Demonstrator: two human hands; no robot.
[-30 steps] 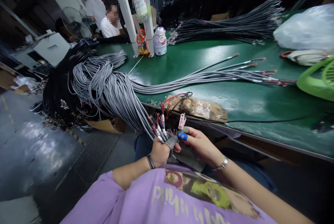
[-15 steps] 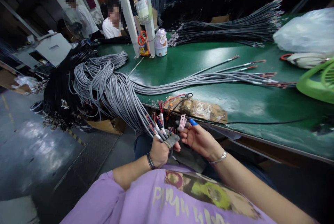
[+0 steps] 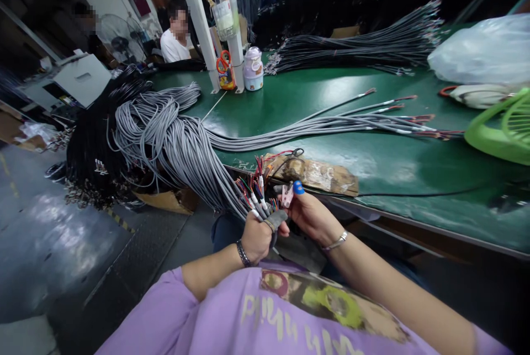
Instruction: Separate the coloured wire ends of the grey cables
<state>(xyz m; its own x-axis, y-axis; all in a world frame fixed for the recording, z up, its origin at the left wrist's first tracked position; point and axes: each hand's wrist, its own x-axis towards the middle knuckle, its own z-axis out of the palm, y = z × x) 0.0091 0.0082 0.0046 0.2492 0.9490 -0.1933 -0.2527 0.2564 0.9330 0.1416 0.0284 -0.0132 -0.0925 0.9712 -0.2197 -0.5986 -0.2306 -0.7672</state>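
Note:
My left hand (image 3: 257,238) is closed round several grey cables (image 3: 261,211) near their ends, where white bands and thin coloured wires (image 3: 254,186) stick up. A grey cover is on at least one of its fingers. Close by on the right, my right hand (image 3: 310,214) has its fingers curled and a blue cover on the thumb tip. A small pink clip (image 3: 287,196) sits at its thumb and fingertips, seemingly pinched there. The lower fingers of both hands partly hide one another.
A thick bundle of grey cables (image 3: 174,134) spills over the left bench edge, beside black cables (image 3: 91,139). The green bench (image 3: 323,87) bears a cardboard piece (image 3: 331,175), a black cable bundle (image 3: 351,51), a plastic bag (image 3: 480,48) and a green basket (image 3: 501,128). A person (image 3: 176,35) sits beyond.
My right hand has moved left and its thumb has come up against the pink clip. My left hand keeps its hold on the cables, shifting slightly. A person in the background has moved left.

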